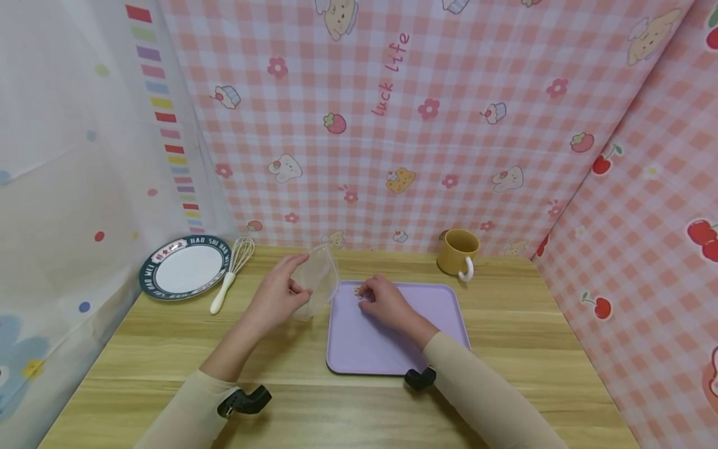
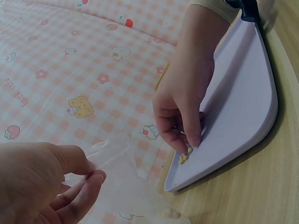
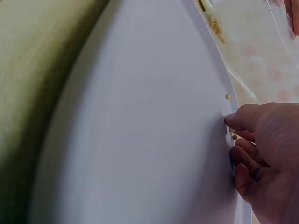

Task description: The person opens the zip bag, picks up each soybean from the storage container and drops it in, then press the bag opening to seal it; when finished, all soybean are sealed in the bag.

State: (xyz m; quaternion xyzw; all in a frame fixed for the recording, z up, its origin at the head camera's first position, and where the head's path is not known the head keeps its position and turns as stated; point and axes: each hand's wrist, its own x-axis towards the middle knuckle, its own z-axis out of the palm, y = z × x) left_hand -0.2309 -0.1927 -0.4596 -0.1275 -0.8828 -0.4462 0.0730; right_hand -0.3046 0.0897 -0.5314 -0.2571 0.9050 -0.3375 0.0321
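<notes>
My left hand (image 1: 277, 293) pinches the edge of a clear plastic bag (image 1: 320, 277), held up beside the tray's left edge. Several round yellow soybeans (image 3: 216, 29) lie in the bag's bottom corner. A purple rectangular tray (image 1: 370, 349) lies flat on the table. Over its far left corner, my right hand (image 1: 387, 305) reaches down with fingers curled, thumb and forefinger pinching among a few loose soybeans (image 2: 183, 159) there. One more soybean (image 3: 228, 96) sits apart near the rim in the right wrist view.
At the back left are a white plate (image 1: 187, 274) with a dark lettered rim and a whisk (image 1: 226, 287) with a cream handle. A yellow mug (image 1: 457, 252) with a white handle stands behind the tray's right corner. Patterned cloth (image 1: 359, 149) backs the wooden table (image 1: 521, 349).
</notes>
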